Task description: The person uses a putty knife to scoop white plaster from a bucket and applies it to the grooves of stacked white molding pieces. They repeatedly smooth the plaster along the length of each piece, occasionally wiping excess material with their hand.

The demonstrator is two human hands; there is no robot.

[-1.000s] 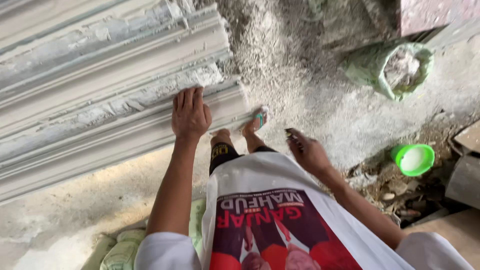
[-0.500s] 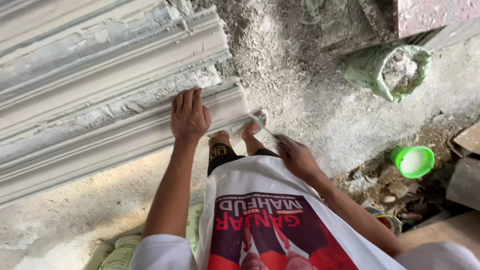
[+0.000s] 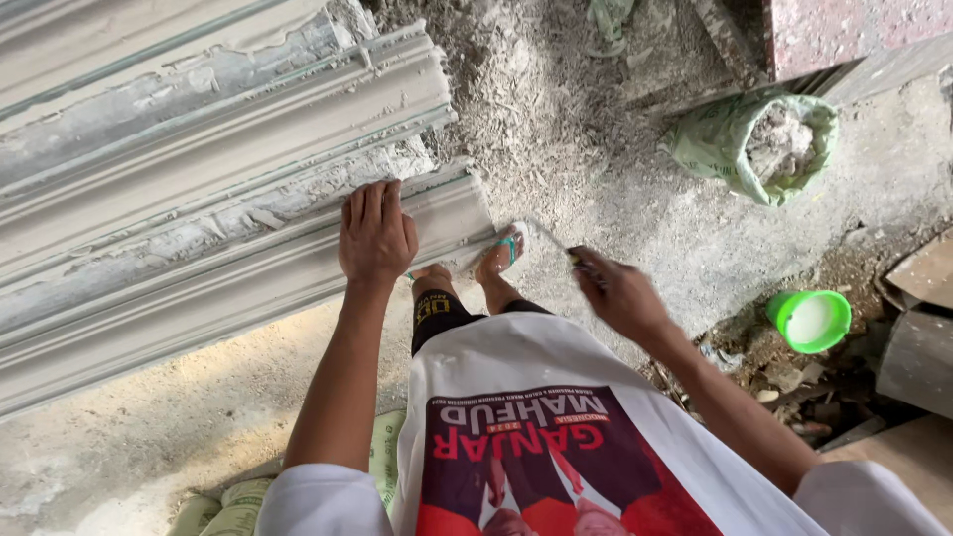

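My left hand [image 3: 376,232] lies flat, fingers together, on the near end of a long grey plaster moulding [image 3: 199,288] stacked with several others on the ground. My right hand [image 3: 615,293] is closed on the handle of a thin metal scraper [image 3: 544,238] whose blade points at the end of that moulding. My feet in sandals show just below the moulding's end, between the two hands.
A green sack [image 3: 759,144] of pale rubble lies open at the upper right. A small green bowl [image 3: 810,320] of white plaster sits at the right among debris and boards [image 3: 918,328]. Dusty concrete floor [image 3: 635,199] surrounds the stack. Folded sacks [image 3: 223,501] lie under me.
My right hand has moved left and up from beside my leg toward the moulding's end, bringing the scraper with it. My left hand has stayed on the moulding.
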